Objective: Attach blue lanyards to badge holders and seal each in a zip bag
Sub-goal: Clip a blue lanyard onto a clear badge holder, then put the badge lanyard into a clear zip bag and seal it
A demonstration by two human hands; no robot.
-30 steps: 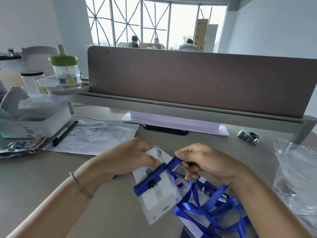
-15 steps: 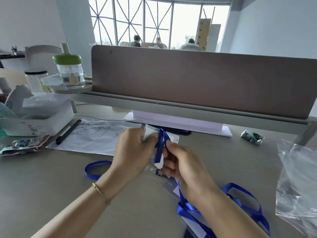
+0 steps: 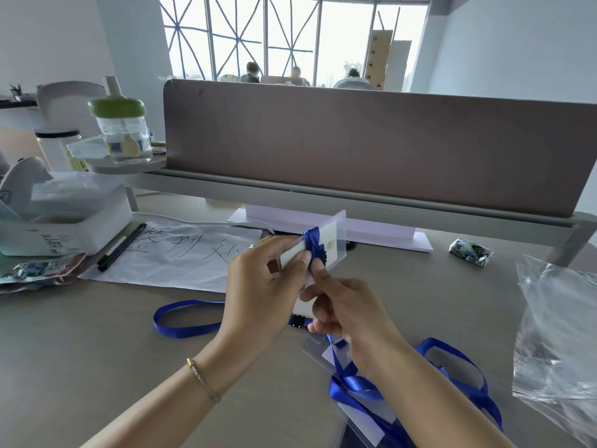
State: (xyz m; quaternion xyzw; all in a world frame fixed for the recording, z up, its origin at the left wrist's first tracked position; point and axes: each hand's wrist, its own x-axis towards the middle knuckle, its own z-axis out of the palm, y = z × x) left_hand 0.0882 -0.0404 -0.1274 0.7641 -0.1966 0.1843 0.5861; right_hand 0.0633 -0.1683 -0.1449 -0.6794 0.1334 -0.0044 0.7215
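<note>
Both hands are raised a little above the desk [image 3: 97,350], working on one clear badge holder [image 3: 326,250] held tilted in the air. The left hand [image 3: 258,295] grips the holder's left side, fingers curled over its face. The right hand [image 3: 339,308] pinches the blue lanyard [image 3: 311,242] where the strap wraps the holder's top edge, thumb pressed up against the ribbon. A long loop of that strap trails down and lies flat on the desk to the left of the left wrist.

Under the right forearm, at the near edge of the desk, sits a heap of further blue lanyards [image 3: 452,376] tangled over more badge holders [image 3: 365,415]; I cannot count either kind there. To the right, clear zip bags [image 3: 555,334] lie crumpled, running off the right side of view; their number is unclear too.

Bare desk opens to the left and in front of the hands. Its far edge is closed by a brown partition [image 3: 371,150]. One sheet of handwritten paper [image 3: 181,257] lies ahead to the left, with one black pen [image 3: 121,247] along its left edge, beside a white box [image 3: 64,221]. One small wrapped packet [image 3: 470,252] sits alone at far right.
</note>
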